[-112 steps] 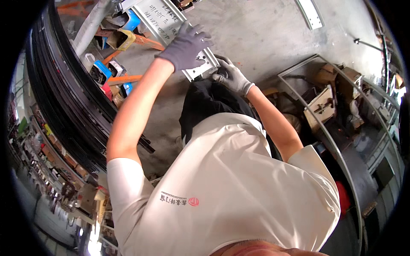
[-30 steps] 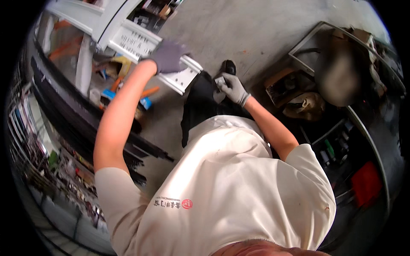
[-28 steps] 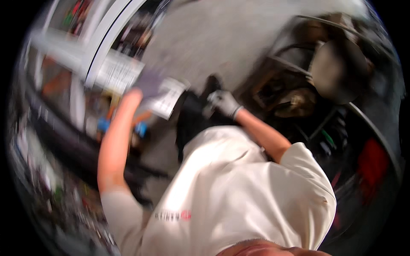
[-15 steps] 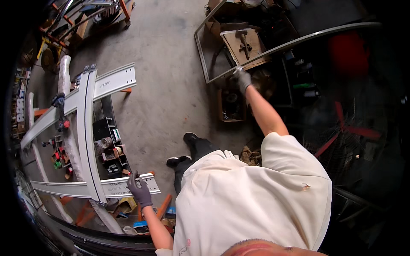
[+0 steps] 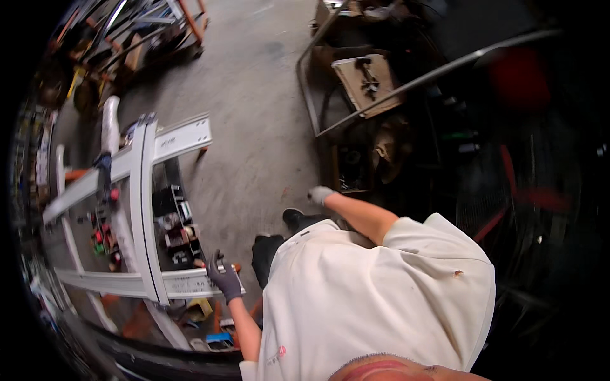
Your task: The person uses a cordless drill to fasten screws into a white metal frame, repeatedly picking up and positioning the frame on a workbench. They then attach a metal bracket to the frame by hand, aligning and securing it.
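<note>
From the head view, the person stood on a grey concrete floor (image 5: 254,120) in a workshop, pale short-sleeved shirt filling the lower middle of the picture. The left hand (image 5: 223,279), in a dark grey glove, lay pressed on the near end of a white metal frame (image 5: 147,209), fingers spread over the lower cross rail (image 5: 121,284) where it stuck out past an upright rail. It looked flat on the metal rather than closed round it. The frame, made of 2 long rails crossed by 2 or more shorter ones, lay low at the person's left, and beneath it showed a tray of small parts (image 5: 176,228) in black, red and white.

The right hand (image 5: 319,194), in a light grey glove, was stretched forward and well apart from the left, near the lower edge of a dark metal cart (image 5: 343,127) packed with tools. Whether it was closed on anything could not be told; it was small and partly blurred. A brown board with a dark tool on it (image 5: 365,79) sat higher on the cart. Dark shoes (image 5: 295,219) showed between the 2 arms.

By judgement, the step in hand was steadying the frame with 1 hand while reaching to the cart for a tool or part. The next move would call for a sure grip on whatever was there, then bringing it to the rail without letting the frame shift.
</note>
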Motion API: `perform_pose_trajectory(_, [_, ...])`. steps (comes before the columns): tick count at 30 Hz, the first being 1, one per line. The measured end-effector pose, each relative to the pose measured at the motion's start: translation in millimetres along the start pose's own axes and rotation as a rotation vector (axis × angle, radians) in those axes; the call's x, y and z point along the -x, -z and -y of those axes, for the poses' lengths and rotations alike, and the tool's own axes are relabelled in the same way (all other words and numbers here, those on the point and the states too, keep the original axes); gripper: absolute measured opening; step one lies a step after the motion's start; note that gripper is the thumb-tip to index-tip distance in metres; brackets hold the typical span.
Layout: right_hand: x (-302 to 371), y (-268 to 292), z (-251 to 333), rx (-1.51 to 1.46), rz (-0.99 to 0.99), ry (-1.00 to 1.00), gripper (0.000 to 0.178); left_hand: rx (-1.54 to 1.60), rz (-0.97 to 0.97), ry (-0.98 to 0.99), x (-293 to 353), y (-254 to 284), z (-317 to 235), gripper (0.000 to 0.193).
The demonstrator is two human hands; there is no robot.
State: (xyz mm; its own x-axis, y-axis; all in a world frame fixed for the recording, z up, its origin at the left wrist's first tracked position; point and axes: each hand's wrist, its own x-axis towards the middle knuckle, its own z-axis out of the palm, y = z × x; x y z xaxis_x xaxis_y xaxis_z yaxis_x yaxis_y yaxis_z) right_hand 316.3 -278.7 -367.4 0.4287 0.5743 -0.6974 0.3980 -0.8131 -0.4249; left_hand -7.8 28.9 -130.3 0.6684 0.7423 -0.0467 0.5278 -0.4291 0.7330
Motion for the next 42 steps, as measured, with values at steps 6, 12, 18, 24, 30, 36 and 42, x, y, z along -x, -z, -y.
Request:
perform_pose_trajectory(6, [41.5, 22.5, 17.2, -0.028, 0.145, 0.006, 0.033, -0.009, -0.226, -0.108, -19.4, 1.5, -0.5, 0.037])
perform_pose_trajectory(12, [30.7, 190.8, 201.6, 0.300, -0.018, 0.554, 0.030, 0.018, -0.611, 0.080, -6.2, 16.0, 20.5, 0.032])
perform_pose_trajectory(18, [-60.0, 300.2, 431.0, 0.424, -0.269, 0.944, 0.035, 0.046, -0.941, 0.279, -39.4, 29.2, 42.0, 0.028])
perform_pose_trajectory(24, [-127.5, 285.0, 597.6, 1.092, -0.182, 1.118, 0.119, 0.268, -0.942, 0.373, -87.9, 36.9, 44.4, 0.027])
perform_pose_trajectory(30, [-163.8, 241.1, 677.3, 1.257, 0.060, 1.309, 0.136, 0.485, -0.888, 0.546, -89.0, 20.6, 8.2, 0.024])
perform_pose_trajectory(36, [-192.4, 209.7, 690.8, 1.293, 0.202, 1.314, 0.135, 0.394, -1.069, 0.814, -56.8, -15.9, -37.6, 0.025])
perform_pose_trajectory(42, [-183.7, 228.6, 681.6, 1.114, 0.298, 1.319, 0.130, 0.087, -1.216, 1.005, -37.9, -48.1, -92.7, 0.028])
